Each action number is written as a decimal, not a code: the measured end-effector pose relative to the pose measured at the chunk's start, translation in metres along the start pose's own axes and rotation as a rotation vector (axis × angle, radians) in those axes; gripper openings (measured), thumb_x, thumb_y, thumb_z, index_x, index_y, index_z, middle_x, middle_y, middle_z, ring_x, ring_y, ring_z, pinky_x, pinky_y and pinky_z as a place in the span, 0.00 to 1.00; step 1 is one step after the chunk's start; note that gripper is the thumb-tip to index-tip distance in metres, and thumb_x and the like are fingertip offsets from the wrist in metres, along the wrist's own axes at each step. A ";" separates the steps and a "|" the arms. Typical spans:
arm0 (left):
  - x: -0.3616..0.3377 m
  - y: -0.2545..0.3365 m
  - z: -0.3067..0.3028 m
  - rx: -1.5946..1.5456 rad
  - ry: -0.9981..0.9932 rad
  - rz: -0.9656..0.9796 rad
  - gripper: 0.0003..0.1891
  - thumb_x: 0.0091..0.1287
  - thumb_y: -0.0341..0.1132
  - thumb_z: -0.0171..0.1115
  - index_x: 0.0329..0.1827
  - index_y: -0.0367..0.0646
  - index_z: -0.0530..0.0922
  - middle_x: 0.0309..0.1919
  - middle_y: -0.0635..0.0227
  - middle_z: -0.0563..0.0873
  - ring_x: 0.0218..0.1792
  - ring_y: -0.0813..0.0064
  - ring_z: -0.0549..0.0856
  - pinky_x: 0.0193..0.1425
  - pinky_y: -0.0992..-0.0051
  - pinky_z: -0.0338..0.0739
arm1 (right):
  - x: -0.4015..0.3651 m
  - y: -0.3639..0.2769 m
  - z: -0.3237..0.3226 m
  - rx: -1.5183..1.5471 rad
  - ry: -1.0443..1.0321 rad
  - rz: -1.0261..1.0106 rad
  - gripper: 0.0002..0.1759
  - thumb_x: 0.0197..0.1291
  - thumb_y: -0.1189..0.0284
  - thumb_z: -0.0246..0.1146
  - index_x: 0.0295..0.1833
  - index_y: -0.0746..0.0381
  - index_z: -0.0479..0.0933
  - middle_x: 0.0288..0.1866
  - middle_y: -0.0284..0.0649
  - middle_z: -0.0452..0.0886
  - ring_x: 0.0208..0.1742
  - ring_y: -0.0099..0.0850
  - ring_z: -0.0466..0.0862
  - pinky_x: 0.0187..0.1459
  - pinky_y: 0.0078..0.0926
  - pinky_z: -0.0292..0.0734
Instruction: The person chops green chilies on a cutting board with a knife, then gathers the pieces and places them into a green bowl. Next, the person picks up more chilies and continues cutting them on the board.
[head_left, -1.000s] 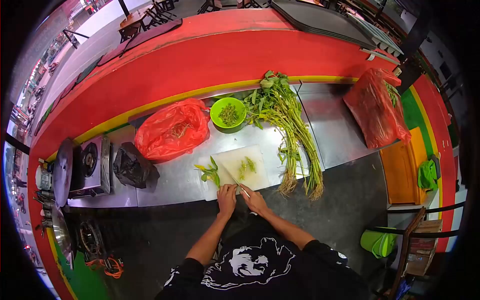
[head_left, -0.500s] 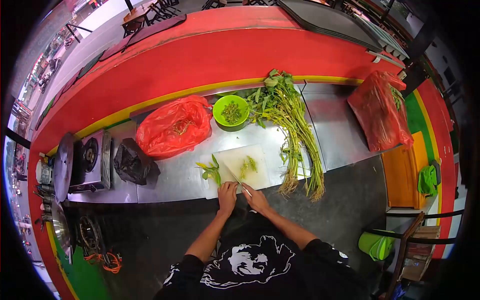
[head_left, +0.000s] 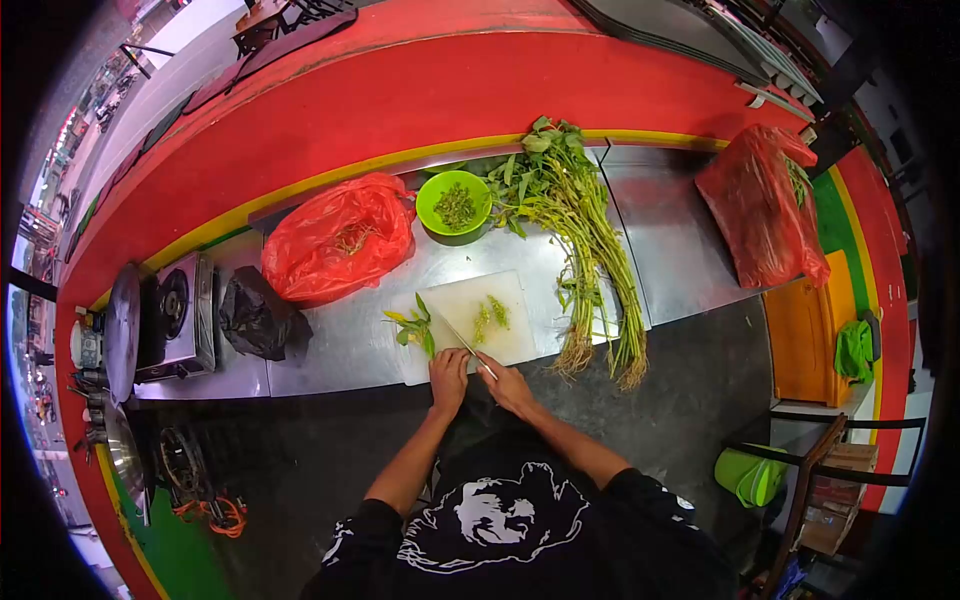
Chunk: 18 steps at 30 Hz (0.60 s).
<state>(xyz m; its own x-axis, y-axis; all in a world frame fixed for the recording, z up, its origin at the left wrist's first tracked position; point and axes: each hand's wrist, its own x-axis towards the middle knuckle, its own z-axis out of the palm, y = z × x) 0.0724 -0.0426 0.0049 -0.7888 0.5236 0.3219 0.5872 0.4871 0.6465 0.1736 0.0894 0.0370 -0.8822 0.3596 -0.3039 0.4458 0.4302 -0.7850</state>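
Through the head camera I am seeing the right hand (head_left: 507,384) wrapping closed fingers round the handle of a long, thin-bladed metal knife (head_left: 462,341), which is slanting across a white rectangular cutting board (head_left: 515,338). The left hand (head_left: 448,378) is curling its fingers at the board's near edge; a green leafy sprig (head_left: 413,328) is lying just beyond them, and I cannot tell whether they are gripping it. Small chopped green pieces (head_left: 490,317) are lying right of the blade.
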 end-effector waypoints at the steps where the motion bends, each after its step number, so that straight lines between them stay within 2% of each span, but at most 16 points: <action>1: 0.001 -0.002 0.000 0.004 -0.001 0.001 0.05 0.70 0.29 0.66 0.46 0.43 0.85 0.41 0.64 0.86 0.46 0.58 0.84 0.51 0.60 0.72 | 0.001 -0.003 0.000 0.017 -0.016 0.024 0.26 0.77 0.53 0.56 0.77 0.43 0.72 0.36 0.62 0.86 0.41 0.62 0.87 0.48 0.57 0.81; 3: 0.000 -0.002 0.001 0.011 0.010 0.007 0.06 0.69 0.29 0.66 0.46 0.43 0.86 0.42 0.64 0.87 0.46 0.58 0.84 0.51 0.60 0.72 | -0.004 0.003 0.002 0.046 -0.040 0.070 0.26 0.78 0.52 0.55 0.77 0.43 0.71 0.37 0.61 0.87 0.42 0.61 0.88 0.48 0.56 0.81; 5: 0.000 0.001 0.000 0.014 0.009 -0.013 0.06 0.69 0.29 0.66 0.46 0.43 0.86 0.42 0.64 0.87 0.46 0.59 0.84 0.51 0.61 0.72 | -0.008 0.021 0.011 0.003 0.085 -0.103 0.27 0.78 0.52 0.55 0.78 0.44 0.71 0.34 0.60 0.87 0.39 0.59 0.89 0.46 0.54 0.82; 6: -0.001 0.000 0.001 0.006 0.012 -0.019 0.06 0.69 0.29 0.66 0.46 0.42 0.86 0.42 0.64 0.87 0.47 0.59 0.84 0.51 0.61 0.73 | -0.013 0.004 -0.006 0.095 -0.062 0.057 0.27 0.77 0.51 0.56 0.77 0.44 0.71 0.47 0.65 0.86 0.52 0.67 0.84 0.56 0.60 0.78; 7: 0.000 0.000 0.001 -0.002 0.017 -0.025 0.06 0.69 0.29 0.67 0.46 0.42 0.86 0.42 0.64 0.87 0.47 0.59 0.84 0.52 0.61 0.73 | -0.013 0.003 -0.008 0.094 -0.063 0.058 0.27 0.77 0.51 0.56 0.77 0.44 0.71 0.47 0.65 0.86 0.52 0.67 0.84 0.56 0.60 0.78; 9: 0.001 0.001 -0.001 0.013 0.023 -0.003 0.05 0.69 0.30 0.66 0.46 0.43 0.86 0.41 0.65 0.86 0.46 0.60 0.84 0.50 0.61 0.72 | -0.011 0.003 -0.007 0.099 -0.088 0.096 0.27 0.77 0.51 0.56 0.77 0.44 0.72 0.45 0.65 0.86 0.51 0.67 0.84 0.54 0.61 0.78; 10: 0.001 0.002 -0.002 0.026 0.026 0.023 0.05 0.70 0.30 0.66 0.45 0.45 0.86 0.41 0.67 0.86 0.45 0.60 0.83 0.49 0.61 0.72 | -0.008 0.005 -0.003 -0.006 -0.007 0.010 0.27 0.78 0.52 0.56 0.77 0.46 0.73 0.23 0.54 0.83 0.29 0.53 0.87 0.40 0.50 0.81; 15: -0.003 0.004 -0.003 0.008 -0.034 -0.015 0.06 0.69 0.29 0.67 0.46 0.42 0.86 0.43 0.64 0.86 0.48 0.59 0.83 0.52 0.62 0.72 | 0.003 0.003 -0.001 -0.011 0.014 -0.044 0.27 0.78 0.52 0.56 0.77 0.46 0.72 0.23 0.55 0.82 0.26 0.53 0.85 0.38 0.51 0.79; 18: 0.000 0.001 -0.004 0.013 -0.006 0.011 0.06 0.69 0.29 0.67 0.46 0.43 0.86 0.42 0.64 0.86 0.47 0.59 0.84 0.52 0.62 0.71 | -0.003 0.007 0.000 0.040 -0.012 -0.007 0.28 0.78 0.50 0.55 0.78 0.46 0.71 0.25 0.56 0.83 0.30 0.52 0.88 0.41 0.51 0.81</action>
<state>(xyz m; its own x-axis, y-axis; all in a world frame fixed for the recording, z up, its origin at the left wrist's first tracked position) 0.0729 -0.0447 0.0084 -0.7814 0.5328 0.3249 0.5980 0.4905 0.6339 0.1790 0.0909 0.0324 -0.8872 0.3463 -0.3050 0.4336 0.3993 -0.8078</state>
